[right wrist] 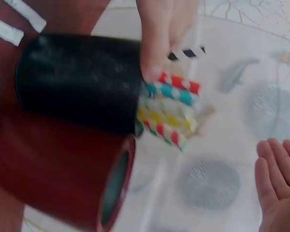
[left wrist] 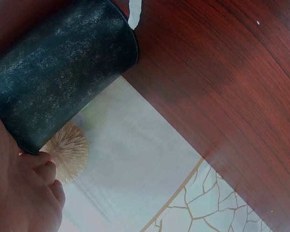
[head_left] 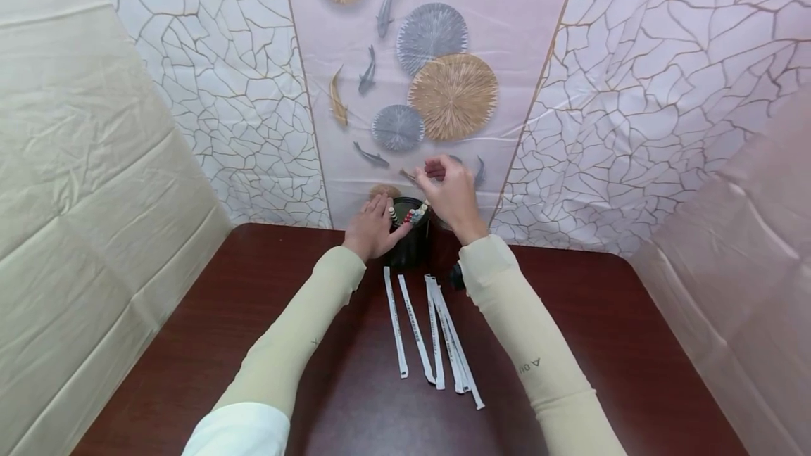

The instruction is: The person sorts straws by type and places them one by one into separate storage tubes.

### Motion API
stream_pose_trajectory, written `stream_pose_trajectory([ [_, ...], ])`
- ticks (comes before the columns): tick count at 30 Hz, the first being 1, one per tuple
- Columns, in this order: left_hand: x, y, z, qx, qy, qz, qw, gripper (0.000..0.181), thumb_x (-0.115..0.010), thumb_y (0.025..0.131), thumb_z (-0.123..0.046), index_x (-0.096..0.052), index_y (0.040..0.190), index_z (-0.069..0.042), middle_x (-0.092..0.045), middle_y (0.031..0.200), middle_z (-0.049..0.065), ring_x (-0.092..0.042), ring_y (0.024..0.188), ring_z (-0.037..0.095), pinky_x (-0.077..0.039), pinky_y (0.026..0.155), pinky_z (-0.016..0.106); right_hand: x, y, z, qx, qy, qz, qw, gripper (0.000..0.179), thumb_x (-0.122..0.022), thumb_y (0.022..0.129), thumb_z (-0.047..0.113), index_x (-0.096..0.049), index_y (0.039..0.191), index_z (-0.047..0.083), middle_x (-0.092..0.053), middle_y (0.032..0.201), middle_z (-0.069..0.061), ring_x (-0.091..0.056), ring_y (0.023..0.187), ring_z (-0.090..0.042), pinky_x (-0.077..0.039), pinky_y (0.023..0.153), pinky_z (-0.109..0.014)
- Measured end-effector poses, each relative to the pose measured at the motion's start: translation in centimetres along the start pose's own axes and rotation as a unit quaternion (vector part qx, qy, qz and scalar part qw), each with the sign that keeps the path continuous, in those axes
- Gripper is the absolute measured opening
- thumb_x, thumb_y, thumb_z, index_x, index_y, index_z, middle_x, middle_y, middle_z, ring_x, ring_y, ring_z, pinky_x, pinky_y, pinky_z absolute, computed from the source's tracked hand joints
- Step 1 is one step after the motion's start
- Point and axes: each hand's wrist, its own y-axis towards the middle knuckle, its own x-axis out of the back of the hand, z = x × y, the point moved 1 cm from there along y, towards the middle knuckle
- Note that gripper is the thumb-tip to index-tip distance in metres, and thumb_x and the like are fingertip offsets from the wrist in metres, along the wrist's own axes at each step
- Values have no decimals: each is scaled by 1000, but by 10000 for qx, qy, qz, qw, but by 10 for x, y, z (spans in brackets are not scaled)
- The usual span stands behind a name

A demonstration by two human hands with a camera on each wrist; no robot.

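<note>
A black cylindrical container (head_left: pixel 405 248) stands at the back of the table, several patterned paper straws (right wrist: pixel 171 92) poking out of its mouth. Red, blue, yellow and black-striped straws show in the right wrist view. My left hand (head_left: pixel 370 227) grips the container by its rim from the left, thumb across the front and fingers toward the back. My right hand (head_left: pixel 451 195) is raised just right of and above the mouth. In the right wrist view its fingers (right wrist: pixel 275 169) look fairly straight, and nothing shows in them. Its thumb is mostly out of that view.
A dark red cylindrical container (right wrist: pixel 63 169) lies close beside the black one, largely hidden by my right hand in the head view. Several long white printed paper strips (head_left: pixel 437 333) lie on the dark wooden table (head_left: pixel 570 343). A patterned cloth (head_left: pixel 253 90) hangs behind the table.
</note>
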Motion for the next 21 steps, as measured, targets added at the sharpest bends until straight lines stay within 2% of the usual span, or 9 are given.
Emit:
stream_pose_trajectory([
  [4, -1, 0, 0, -11, -36, 50, 10000, 91, -14, 108, -70, -18, 168, -1, -14, 178, 17, -11, 167, 29, -15, 136, 40, 21, 5, 2, -113, -445, 453, 9979, 36, -73, 100, 25, -74, 120, -5, -79, 114, -20, -76, 107, -33, -60, 99, -46],
  [7, -1, 0, 0, 0, -57, 60, 10000, 91, -14, 108, -70, -17, 168, -1, -12, 178, 17, -10, 167, 29, -14, 136, 40, 39, 8, 4, -224, -945, 951, 9907, 42, -70, 102, 29, -71, 130, -2, -76, 125, -20, -73, 118, -34, -56, 106, -49],
  [13, -1, -1, 0, -40, -111, 48, 9999, 90, -16, 109, -68, -17, 168, -1, -12, 178, 18, -11, 167, 30, -14, 136, 41, 65, 9, 1, -343, -1728, 1928, 9653, 54, -65, 104, 31, -59, 146, -3, -64, 146, -24, -57, 141, -40, -43, 121, -53],
  [18, -2, -1, 0, -51, -124, 61, 9999, 90, -16, 109, -68, -16, 168, -1, -12, 178, 18, -10, 167, 30, -14, 136, 41, 81, 7, -6, -312, -2173, 2493, 9432, 65, -59, 107, 36, -47, 155, -6, -51, 158, -28, -45, 150, -44, -34, 127, -55],
  [21, -2, 0, 0, -57, -100, 65, 9999, 90, -15, 109, -69, -15, 168, -1, -11, 178, 18, -10, 167, 30, -13, 136, 41, 88, 4, -12, -365, -2427, 2851, 9266, 74, -53, 108, 44, -35, 162, -3, -42, 164, -28, -39, 154, -45, -31, 128, -57],
])
